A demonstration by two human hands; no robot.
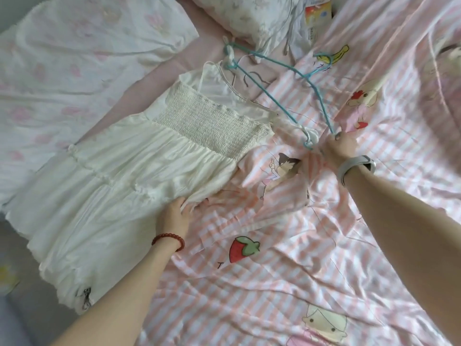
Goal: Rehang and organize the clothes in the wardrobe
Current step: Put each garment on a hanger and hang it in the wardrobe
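Observation:
A white strap dress (129, 166) with a smocked top lies flat on the bed, its straps still looped on a blue wire hanger (282, 81). My left hand (175, 212), with a red bead bracelet, grips the dress's skirt edge, fingers tucked under the fabric. My right hand (340, 146), with a grey wristband, grips the hanger's near end just right of the dress top.
A pink-striped cartoon sheet (287, 270) covers the bed. A floral pillow (82, 46) lies at the far left and another pillow (249, 16) at the top. A thin grey hanger (289, 28) and a colourful packet (318, 15) lie at the top.

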